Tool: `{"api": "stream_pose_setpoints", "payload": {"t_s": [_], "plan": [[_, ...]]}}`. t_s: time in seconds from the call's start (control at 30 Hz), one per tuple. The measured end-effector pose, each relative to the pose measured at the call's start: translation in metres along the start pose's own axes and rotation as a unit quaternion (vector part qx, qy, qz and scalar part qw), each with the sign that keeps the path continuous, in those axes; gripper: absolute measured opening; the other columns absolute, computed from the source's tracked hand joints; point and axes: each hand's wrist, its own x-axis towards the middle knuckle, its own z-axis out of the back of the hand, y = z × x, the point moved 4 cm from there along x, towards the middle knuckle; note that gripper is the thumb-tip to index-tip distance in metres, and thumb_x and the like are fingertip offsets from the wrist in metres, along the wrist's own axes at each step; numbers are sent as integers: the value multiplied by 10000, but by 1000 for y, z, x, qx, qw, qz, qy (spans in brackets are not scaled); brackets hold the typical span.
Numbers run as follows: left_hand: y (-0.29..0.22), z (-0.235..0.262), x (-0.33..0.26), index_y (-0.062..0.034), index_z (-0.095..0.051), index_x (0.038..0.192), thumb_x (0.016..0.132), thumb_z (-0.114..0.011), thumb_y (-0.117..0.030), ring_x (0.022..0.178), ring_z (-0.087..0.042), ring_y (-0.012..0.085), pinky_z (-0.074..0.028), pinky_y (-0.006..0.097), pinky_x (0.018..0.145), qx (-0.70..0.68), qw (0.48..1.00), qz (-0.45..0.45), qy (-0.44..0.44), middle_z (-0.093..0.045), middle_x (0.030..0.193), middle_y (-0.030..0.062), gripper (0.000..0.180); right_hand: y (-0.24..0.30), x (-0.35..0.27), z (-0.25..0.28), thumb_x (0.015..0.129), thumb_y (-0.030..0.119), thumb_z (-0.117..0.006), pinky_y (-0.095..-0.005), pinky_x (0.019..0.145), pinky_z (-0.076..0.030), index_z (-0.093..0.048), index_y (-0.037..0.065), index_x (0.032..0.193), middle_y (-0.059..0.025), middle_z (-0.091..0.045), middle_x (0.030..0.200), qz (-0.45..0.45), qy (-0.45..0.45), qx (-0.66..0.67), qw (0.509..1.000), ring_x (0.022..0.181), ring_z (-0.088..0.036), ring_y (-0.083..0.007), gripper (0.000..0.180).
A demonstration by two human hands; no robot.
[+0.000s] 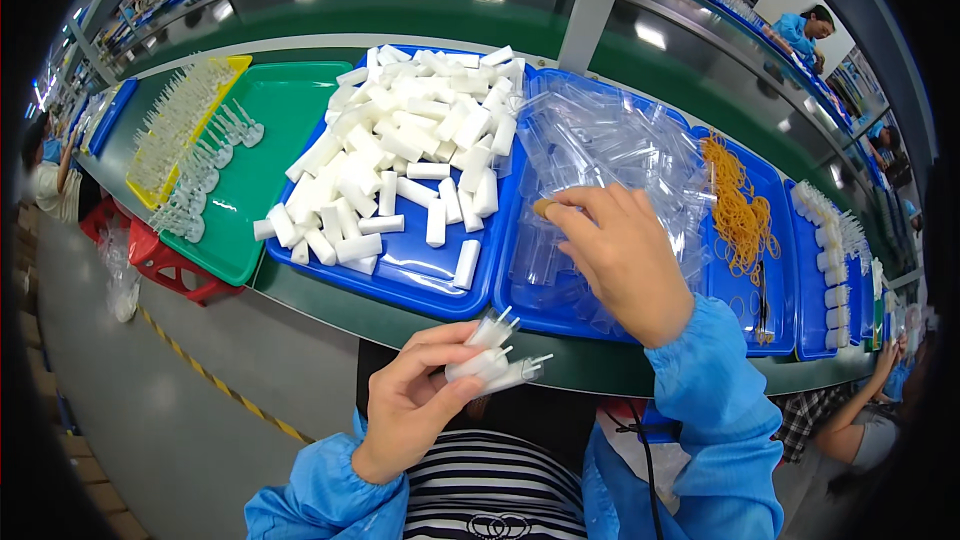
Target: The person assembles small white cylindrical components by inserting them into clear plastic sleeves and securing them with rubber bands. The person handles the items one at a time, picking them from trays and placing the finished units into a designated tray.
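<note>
Three clear sleeves (480, 368), it looks like, gleam in a loose fan just on the near side of the big blue tray (415, 265), white filling packed inside and thin white stems (505, 314) poking from the ends!

Now the containers, biggest first: the big blue tray carries a tumbling heap of white cylinders (400, 130), thinning out to a few strays along its near edge. Just right of it comes the tube tray (560, 323), blue again, piled with glossy clear tubes (610, 130). Left of the big blue tray, there's the green tray (290, 120), white stemmed pieces (230, 128) scattered across it. Farther right of the big blue tray, a narrower blue tray (778, 290) holds a tangle of orange-yellow bands (740, 205). And well to the left, the yellow tray (242, 65) bristles with more stemmed pieces.

To the grip! The left hand (415, 395) is clamped on the sleeves, thumb and fingers pressing their near ends, stems pointing rightward beyond the fingertips. Right of the big blue tray, the right hand (625, 250) reaches over the tubes, fingers curled; whether it pinches one, I can't tell.
</note>
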Motion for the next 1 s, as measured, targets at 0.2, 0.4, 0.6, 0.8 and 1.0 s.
{"api": "stream_pose_setpoints", "payload": {"t_s": [0.2,0.4,0.6,0.8,1.0], "plan": [[-2,-2,1,51,-637,1174,884,-676,78,1172,-608,254,-567,357,952,51,998,-48,4,-518,1349,188,294,-1,-5,19,823,-38,-647,-368,805,-503,-659,13,1081,-121,-665,1091,-56,-50,169,983,927,-637,-259,263],[-9,-9,7,29,-656,1171,884,-690,58,1149,-625,243,-569,336,944,96,993,-72,-16,-524,1347,176,290,23,-35,32,866,-56,-628,-291,758,-533,-662,-17,1093,-157,-669,1180,-152,-79,471,865,874,-655,-170,233],[-8,-13,5,19,-660,1178,890,-688,50,1138,-630,234,-581,319,910,96,993,-70,-7,-531,1341,180,291,39,-44,41,820,-40,-725,-290,696,-524,-664,-32,1124,-142,-709,1052,-82,-57,390,915,777,-650,-186,310],[-12,-12,3,18,-669,1171,887,-693,48,1106,-644,226,-592,308,877,119,989,-82,-6,-544,1327,188,287,33,-49,36,859,66,-727,-344,765,-483,-660,-20,1094,-130,-711,1014,-131,-55,375,916,849,-614,-236,259],[-9,-11,1,20,-675,1160,884,-695,50,1087,-648,217,-596,292,839,116,990,-78,-14,-546,1328,190,279,28,-51,40,869,52,-697,-360,782,-468,-658,-14,1083,-125,-704,1005,-143,-53,367,918,869,-604,-258,227]]}}
